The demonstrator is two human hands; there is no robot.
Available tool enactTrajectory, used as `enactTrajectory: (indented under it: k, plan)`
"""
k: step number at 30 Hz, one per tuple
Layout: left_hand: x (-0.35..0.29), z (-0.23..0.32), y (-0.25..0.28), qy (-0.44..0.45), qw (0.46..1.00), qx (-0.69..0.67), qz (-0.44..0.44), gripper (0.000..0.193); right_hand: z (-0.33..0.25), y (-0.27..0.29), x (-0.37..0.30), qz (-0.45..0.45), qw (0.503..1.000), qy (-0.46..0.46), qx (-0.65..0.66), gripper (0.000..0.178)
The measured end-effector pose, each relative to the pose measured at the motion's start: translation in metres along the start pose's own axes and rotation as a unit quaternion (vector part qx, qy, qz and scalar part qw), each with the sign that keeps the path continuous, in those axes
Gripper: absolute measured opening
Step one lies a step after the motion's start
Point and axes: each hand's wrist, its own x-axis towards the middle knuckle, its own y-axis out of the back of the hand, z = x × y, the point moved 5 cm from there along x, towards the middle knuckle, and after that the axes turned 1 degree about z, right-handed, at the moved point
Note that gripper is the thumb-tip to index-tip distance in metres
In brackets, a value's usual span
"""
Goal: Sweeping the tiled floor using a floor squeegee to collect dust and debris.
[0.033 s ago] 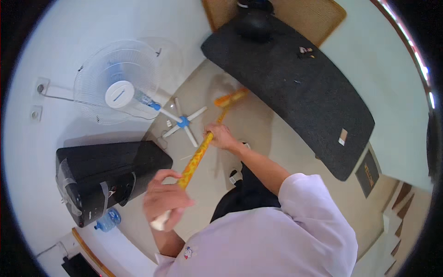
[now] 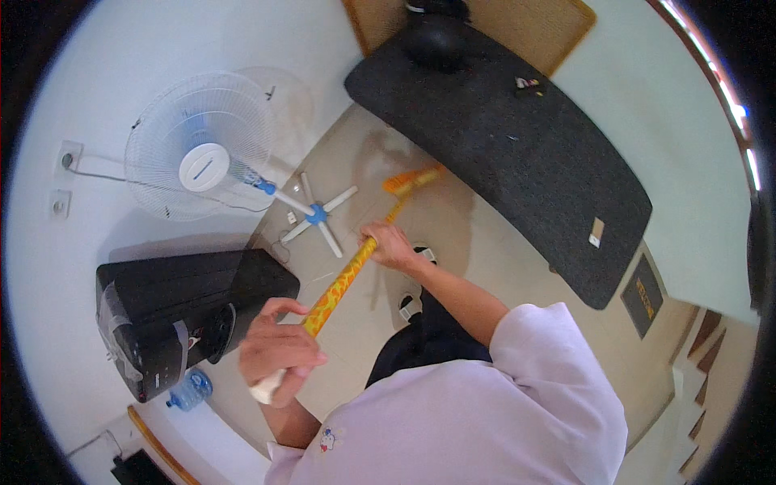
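A broom with a yellow-and-orange patterned handle (image 2: 343, 284) slants from my body toward the floor ahead. Near its top end my left hand (image 2: 280, 349) is wrapped round the handle, the index finger lifted somewhat and the white end cap sticking out below. Further down, my right hand (image 2: 391, 246) grips the same handle. The orange broom head (image 2: 409, 179) is on the tiled floor beside the dark desk's edge, slightly blurred.
A white-and-blue standing fan (image 2: 204, 167) has its crossed foot (image 2: 316, 214) left of the broom. Further left are a large black speaker-like box (image 2: 198, 303) and a blue water bottle (image 2: 191, 390). The dark desk (image 2: 517, 153) curves along the right; a doormat (image 2: 643, 297) lies beyond.
The broom head has shifted slightly to the right along the desk's edge. Both hands keep their hold; the left one has moved a little left and lower in view.
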Motion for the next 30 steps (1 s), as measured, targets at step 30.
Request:
enactTrajectory:
  k: [30]
  plan:
    - [-0.167,0.157,-0.072,-0.076,0.986,-0.039,0.141,0.015,-0.106,0.026,-0.201,0.043,0.996,0.046,-0.059,0.014]
